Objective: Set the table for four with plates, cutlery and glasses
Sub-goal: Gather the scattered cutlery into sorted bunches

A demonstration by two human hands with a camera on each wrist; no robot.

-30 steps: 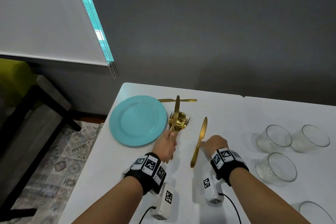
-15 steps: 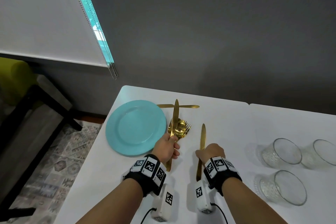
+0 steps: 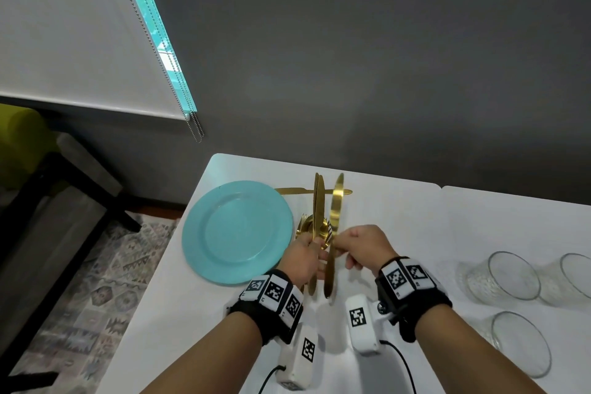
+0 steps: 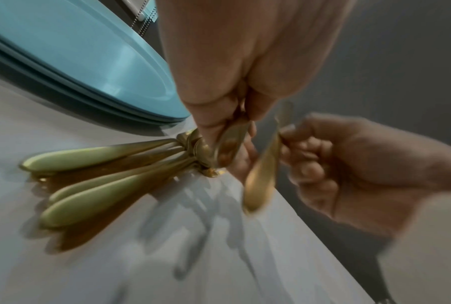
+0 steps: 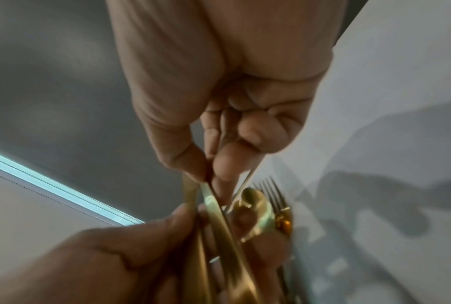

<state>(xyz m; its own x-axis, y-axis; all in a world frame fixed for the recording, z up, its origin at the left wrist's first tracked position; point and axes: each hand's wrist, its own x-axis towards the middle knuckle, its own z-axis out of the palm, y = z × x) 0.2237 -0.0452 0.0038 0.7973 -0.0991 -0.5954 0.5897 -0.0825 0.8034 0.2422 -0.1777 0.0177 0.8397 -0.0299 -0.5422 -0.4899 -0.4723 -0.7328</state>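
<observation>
While the white table [image 3: 399, 224] is seen to carry nothing laid out in places yet, the task is judged to be at its very start, in the sorting of cutlery. Taking the turquoise plates [image 3: 236, 230] as landmark: they are stacked near the table's far left corner, several rims showing in the left wrist view, so none has been dealt out. Well to the right of the stack, three clear glasses [image 3: 502, 275] are grouped together, unplaced. Just right of the stack a pile of gold spoons and forks [image 4: 94, 176] is left fanned on the table, and beyond it one gold knife [image 3: 307, 191] lies crosswise.

And now the hands, close together just right of the plates! A gold knife is gripped upright by the left hand [image 3: 302, 261], fingers curled round its handle. A second knife [image 3: 335, 211] is pinched between thumb and fingertips of the right hand [image 3: 364, 246], the other fingers folded in.

All four settings are judged still to be laid: plates, cutlery, glasses.
</observation>
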